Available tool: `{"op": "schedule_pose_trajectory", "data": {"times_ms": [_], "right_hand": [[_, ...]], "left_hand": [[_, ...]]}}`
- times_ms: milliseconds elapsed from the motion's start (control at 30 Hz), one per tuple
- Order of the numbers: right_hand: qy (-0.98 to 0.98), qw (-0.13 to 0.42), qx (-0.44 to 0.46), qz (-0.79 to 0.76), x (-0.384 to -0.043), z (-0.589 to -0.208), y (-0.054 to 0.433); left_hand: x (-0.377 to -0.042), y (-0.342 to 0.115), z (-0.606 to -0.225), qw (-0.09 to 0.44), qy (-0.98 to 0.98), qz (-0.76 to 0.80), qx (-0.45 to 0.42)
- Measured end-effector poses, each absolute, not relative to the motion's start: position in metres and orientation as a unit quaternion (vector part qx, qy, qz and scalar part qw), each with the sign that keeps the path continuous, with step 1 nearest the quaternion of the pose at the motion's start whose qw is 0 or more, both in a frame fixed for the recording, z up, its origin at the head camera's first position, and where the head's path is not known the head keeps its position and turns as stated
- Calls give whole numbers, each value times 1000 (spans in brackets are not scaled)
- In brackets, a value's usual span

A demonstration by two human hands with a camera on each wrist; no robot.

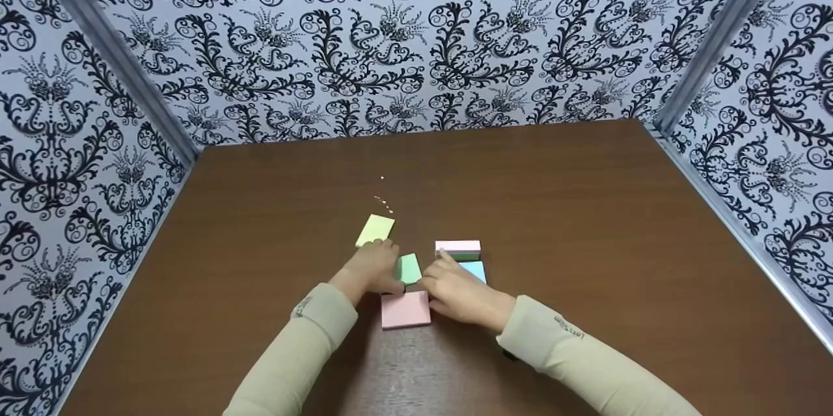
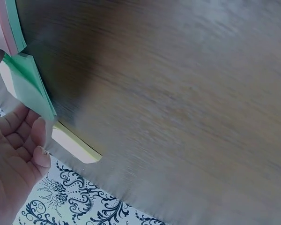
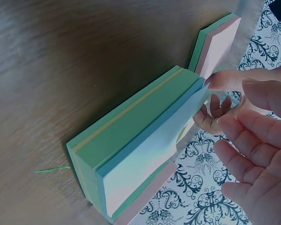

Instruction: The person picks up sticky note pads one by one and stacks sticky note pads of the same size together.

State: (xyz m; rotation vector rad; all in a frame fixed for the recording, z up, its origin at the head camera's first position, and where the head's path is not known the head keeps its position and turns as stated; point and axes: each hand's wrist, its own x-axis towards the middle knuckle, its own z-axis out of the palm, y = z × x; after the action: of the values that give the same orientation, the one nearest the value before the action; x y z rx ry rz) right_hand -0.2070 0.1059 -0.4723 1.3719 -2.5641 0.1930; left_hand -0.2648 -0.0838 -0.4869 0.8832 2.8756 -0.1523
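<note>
A green sticky-note pad point(image 1: 409, 269) lies under my left hand point(image 1: 374, 266). That hand spans the pad, thumb at its near edge and fingers curled at its far side; in the left wrist view the pad's top sheet point(image 2: 30, 91) bows upward. My right hand point(image 1: 462, 289) is over a stack topped with a blue pad point(image 1: 475, 269), its layers green, yellow and blue in the right wrist view. One fingertip touches the corner of this stack point(image 3: 126, 122); the other fingers point(image 3: 243, 150) are loosely bent beside it. A pink pad point(image 1: 405, 310) lies nearest, between the wrists.
A yellow pad point(image 1: 377, 228) lies beyond my left hand. Behind the blue pad stands a pink-topped stack point(image 1: 457, 247) with green below. Small pale scraps point(image 1: 384, 203) are scattered farther back on the brown table point(image 1: 553, 194). Patterned walls point(image 1: 403, 45) enclose three sides.
</note>
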Motion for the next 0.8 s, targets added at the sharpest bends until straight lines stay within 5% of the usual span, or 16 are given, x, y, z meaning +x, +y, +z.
{"op": "schedule_pose_trajectory", "data": {"times_ms": [800], "right_hand": [[-897, 98, 431, 18, -198, -479, 112]], "left_hand": [[-231, -98, -464, 9, 927, -45, 372]]}}
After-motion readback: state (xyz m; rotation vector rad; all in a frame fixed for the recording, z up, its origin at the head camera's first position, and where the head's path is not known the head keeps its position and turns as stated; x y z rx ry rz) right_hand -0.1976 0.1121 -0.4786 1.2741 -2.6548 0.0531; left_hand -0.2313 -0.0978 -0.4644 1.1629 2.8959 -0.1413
